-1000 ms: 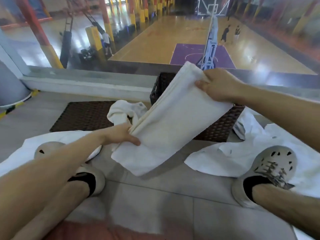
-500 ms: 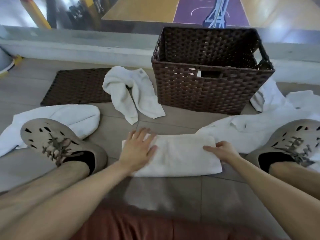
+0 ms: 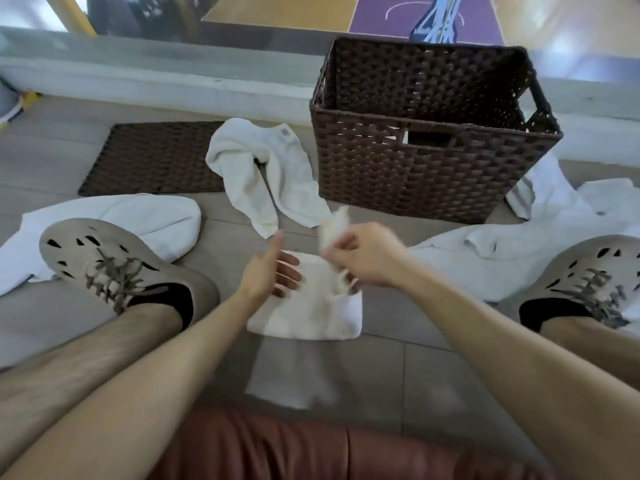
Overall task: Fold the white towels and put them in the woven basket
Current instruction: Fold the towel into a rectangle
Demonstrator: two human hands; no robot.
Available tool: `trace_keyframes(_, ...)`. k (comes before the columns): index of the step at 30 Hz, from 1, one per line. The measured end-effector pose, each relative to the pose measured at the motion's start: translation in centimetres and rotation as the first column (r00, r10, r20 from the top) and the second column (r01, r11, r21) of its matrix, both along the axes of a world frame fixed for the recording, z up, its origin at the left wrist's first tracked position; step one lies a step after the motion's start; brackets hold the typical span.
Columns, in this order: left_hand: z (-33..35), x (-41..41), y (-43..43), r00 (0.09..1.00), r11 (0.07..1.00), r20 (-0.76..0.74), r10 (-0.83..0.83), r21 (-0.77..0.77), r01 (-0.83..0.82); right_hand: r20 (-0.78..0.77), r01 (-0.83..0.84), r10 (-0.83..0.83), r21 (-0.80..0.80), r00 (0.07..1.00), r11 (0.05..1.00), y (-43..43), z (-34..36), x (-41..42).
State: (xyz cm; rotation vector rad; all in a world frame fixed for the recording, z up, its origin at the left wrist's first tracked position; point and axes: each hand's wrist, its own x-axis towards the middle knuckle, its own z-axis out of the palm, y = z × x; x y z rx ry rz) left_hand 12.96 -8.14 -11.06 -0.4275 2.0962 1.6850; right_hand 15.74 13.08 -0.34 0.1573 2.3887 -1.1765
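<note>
At the centre of the frame we see the folded towel (image 3: 308, 317) lying on the tiled floor (image 3: 433, 368), between the two shoes. The left hand (image 3: 268, 273) rests on the towel's left part, fingers straight and thumb raised, gripping nothing. The right hand (image 3: 363, 258) pinches one end of the same towel and holds it above the rest (blur hides the exact grip). The woven basket (image 3: 415, 174) stands in the upper right, beyond both hands and apart from the folded towel. A crumpled towel (image 3: 256, 174) lies just left of the basket, beside a dark mat (image 3: 152, 157). Another white towel (image 3: 131, 216) lies under the left shoe (image 3: 104, 261), and loose towels (image 3: 502, 251) spread beside the right shoe (image 3: 588, 271).
</note>
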Motion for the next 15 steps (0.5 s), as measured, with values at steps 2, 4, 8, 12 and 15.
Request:
trace_keyframes(2,1.1,-0.7,-1.9,0.973,0.989,0.204,0.105,0.077,-0.123,0.151,-0.07,0.103,-0.21,0.983,0.975,-3.2,-1.1,0.5)
trace_keyframes(4,0.0,-0.9,-3.7,0.964,0.994,0.249,0.092,-0.077,-0.075,0.165,0.015,0.011,-0.156,0.986,0.988,-3.4,-3.8,0.7)
trace_keyframes(8,-4.3,-1.3,-5.6,0.988,0.964,0.116,0.1,-0.257,-0.067,0.081,0.144,-0.172,0.271,0.982,0.952,-0.4,-9.8,0.9)
trace_keyframes(12,-5.4,-2.4,-5.1,0.992,0.914,-0.123,0.007,-0.402,-0.057,0.447,0.437,-0.369,-0.056,0.815,0.898,-0.9,-12.9,1.1)
trace_keyframes(15,-6.4,-2.6,-3.9,0.961,0.894,-0.256,-0.104,-0.447,-0.023,0.501,0.548,-0.408,-0.168,0.763,0.819,-2.4,-14.7,0.7)
